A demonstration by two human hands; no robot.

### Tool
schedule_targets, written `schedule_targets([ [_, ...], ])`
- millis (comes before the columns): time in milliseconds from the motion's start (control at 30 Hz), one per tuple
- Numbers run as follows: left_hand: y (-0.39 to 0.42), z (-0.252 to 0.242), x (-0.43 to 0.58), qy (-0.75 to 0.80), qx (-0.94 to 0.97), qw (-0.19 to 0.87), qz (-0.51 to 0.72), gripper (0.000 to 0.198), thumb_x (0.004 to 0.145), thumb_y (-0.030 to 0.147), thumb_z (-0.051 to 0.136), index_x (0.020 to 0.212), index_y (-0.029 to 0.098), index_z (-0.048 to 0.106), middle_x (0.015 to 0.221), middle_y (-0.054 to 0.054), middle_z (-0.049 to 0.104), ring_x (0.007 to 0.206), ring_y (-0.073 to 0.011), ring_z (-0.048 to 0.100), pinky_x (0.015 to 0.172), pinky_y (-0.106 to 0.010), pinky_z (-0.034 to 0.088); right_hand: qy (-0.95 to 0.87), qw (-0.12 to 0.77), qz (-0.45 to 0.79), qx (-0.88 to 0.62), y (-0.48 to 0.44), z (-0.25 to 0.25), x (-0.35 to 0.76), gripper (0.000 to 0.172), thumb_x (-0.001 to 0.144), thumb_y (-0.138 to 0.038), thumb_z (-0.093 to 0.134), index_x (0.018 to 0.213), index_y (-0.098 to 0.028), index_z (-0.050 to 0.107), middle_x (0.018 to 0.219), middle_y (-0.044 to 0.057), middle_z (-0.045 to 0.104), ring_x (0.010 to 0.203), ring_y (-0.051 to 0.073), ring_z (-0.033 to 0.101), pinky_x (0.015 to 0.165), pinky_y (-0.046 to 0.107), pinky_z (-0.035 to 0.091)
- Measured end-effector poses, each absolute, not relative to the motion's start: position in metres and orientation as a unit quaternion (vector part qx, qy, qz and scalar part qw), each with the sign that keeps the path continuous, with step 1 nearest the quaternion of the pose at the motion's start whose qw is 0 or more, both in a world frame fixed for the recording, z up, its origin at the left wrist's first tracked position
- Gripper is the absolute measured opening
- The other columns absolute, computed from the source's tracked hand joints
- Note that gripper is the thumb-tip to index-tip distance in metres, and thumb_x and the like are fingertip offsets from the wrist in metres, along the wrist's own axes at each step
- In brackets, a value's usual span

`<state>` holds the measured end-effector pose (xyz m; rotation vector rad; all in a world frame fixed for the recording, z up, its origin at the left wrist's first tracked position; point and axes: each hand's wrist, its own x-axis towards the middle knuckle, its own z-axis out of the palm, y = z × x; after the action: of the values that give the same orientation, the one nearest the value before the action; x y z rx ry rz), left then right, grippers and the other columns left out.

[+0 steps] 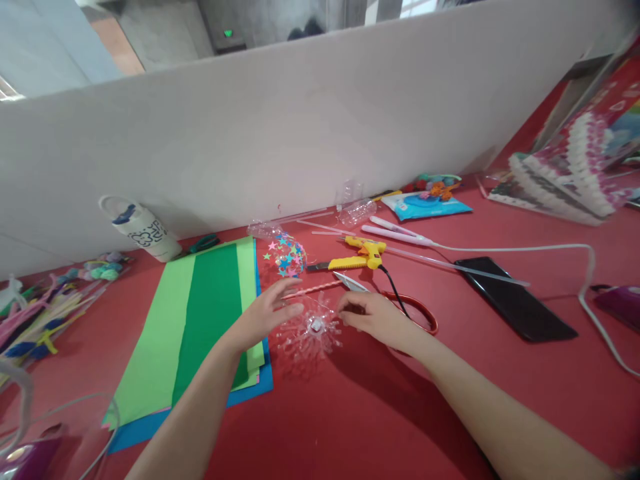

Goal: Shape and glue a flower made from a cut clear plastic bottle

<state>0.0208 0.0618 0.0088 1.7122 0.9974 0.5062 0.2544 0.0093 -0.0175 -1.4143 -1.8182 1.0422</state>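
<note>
On the red table before me lies a clear plastic piece cut into many spiky petals, like a flower point(316, 325), with a small whitish bit at its centre. Beside its left edge is my left hand point(267, 312), thumb and fingers apart, holding nothing. At the opposite edge my right hand point(367, 313) has its fingers curled into a pinch; what they hold, if anything, I cannot make out. A thin pale strand runs towards its fingertips. Just beyond the hands are a red-and-white twisted stick point(320, 288) and scissors point(425, 310), their handles partly behind my right forearm.
A yellow glue gun point(367, 251), a yellow cutter knife point(345, 263) and star confetti point(287, 257) lie farther back. Green sheets point(210, 300) are at left, near a white tumbler point(145, 233). A black phone point(515, 300) and a white cable point(525, 247) lie right. A white partition point(300, 127) stands behind.
</note>
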Motion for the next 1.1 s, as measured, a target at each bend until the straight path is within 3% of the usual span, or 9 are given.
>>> schedule_targets([
  [133,0.061,0.020,0.026,0.380,0.803,0.444,0.114,0.073,0.074,0.048,0.065,0.137,0.031,0.035,0.152,-0.004,0.027,0.139,-0.0271,0.024,0.113,-0.045,0.022,-0.693,0.302,0.384,-0.530,0.010,-0.021,0.254,0.008,0.076,-0.017,0.051,0.074,-0.019,0.058,0.072,-0.001,0.061,0.069,0.014,0.055,0.065,0.026,0.041],
  [200,0.059,0.024,0.029,0.375,0.821,0.411,0.129,0.068,0.075,0.048,0.063,0.136,0.029,0.038,0.150,-0.004,0.032,0.138,-0.0259,0.027,0.113,-0.044,0.022,-0.696,0.301,0.380,-0.530,0.010,-0.020,0.254,0.009,0.076,-0.015,0.052,0.075,-0.019,0.059,0.073,-0.001,0.062,0.069,0.014,0.056,0.065,0.026,0.041],
  [367,0.075,0.030,0.046,0.366,0.820,0.393,0.198,0.030,0.085,0.039,0.050,0.111,0.027,0.059,0.126,-0.004,0.058,0.121,-0.0214,0.048,0.107,-0.040,0.031,-0.709,0.295,0.366,-0.526,0.009,-0.018,0.254,0.010,0.077,-0.014,0.052,0.078,-0.019,0.061,0.078,0.000,0.065,0.072,0.015,0.058,0.067,0.027,0.043],
  [500,0.100,0.025,0.063,0.321,0.774,0.544,0.038,0.039,0.074,0.029,0.064,0.112,0.026,0.059,0.121,-0.005,0.060,0.114,-0.0212,0.053,0.096,-0.035,0.041,-0.721,0.289,0.350,-0.524,0.010,-0.018,0.255,0.011,0.078,-0.014,0.052,0.079,-0.020,0.062,0.081,0.000,0.066,0.075,0.016,0.059,0.069,0.028,0.043],
  [567,0.109,0.020,0.068,0.328,0.760,0.561,0.002,0.039,0.071,0.029,0.065,0.109,0.022,0.060,0.105,-0.007,0.066,0.096,-0.0202,0.061,0.082,-0.032,0.047,-0.725,0.286,0.341,-0.526,0.011,-0.018,0.254,0.012,0.078,-0.013,0.053,0.078,-0.020,0.062,0.081,0.000,0.066,0.075,0.016,0.059,0.069,0.028,0.043],
  [667,0.114,0.014,0.069,0.322,0.754,0.571,-0.030,0.022,0.070,0.029,0.065,0.090,0.019,0.066,0.087,-0.003,0.068,0.081,-0.0161,0.062,0.071,-0.027,0.047,-0.731,0.282,0.326,-0.529,0.012,-0.018,0.253,0.012,0.078,-0.012,0.053,0.078,-0.019,0.062,0.080,0.000,0.066,0.075,0.015,0.059,0.068,0.027,0.042],
  [800,0.106,0.018,0.060,0.336,0.752,0.566,-0.028,0.018,0.072,0.030,0.063,0.086,0.020,0.064,0.079,-0.001,0.066,0.071,-0.0138,0.060,0.061,-0.024,0.045,-0.744,0.271,0.305,-0.529,0.012,-0.015,0.249,0.014,0.078,-0.010,0.051,0.079,-0.018,0.063,0.080,0.001,0.067,0.074,0.015,0.058,0.067,0.026,0.041],
  [967,0.089,0.035,0.046,0.339,0.765,0.546,-0.028,0.023,0.073,0.032,0.060,0.094,0.022,0.065,0.082,-0.003,0.067,0.076,-0.0166,0.061,0.065,-0.026,0.046,-0.770,0.250,0.277,-0.517,0.011,-0.010,0.240,0.015,0.077,-0.009,0.051,0.079,-0.017,0.064,0.080,0.003,0.067,0.071,0.015,0.056,0.065,0.026,0.038],
  [1100,0.085,0.040,0.042,0.323,0.801,0.504,-0.031,0.015,0.071,0.024,0.058,0.081,0.022,0.068,0.078,-0.001,0.067,0.073,-0.0163,0.059,0.065,-0.026,0.045,-0.794,0.236,0.256,-0.498,0.013,-0.012,0.234,0.016,0.076,-0.008,0.052,0.080,-0.017,0.064,0.083,0.004,0.068,0.074,0.016,0.056,0.066,0.025,0.038],
])
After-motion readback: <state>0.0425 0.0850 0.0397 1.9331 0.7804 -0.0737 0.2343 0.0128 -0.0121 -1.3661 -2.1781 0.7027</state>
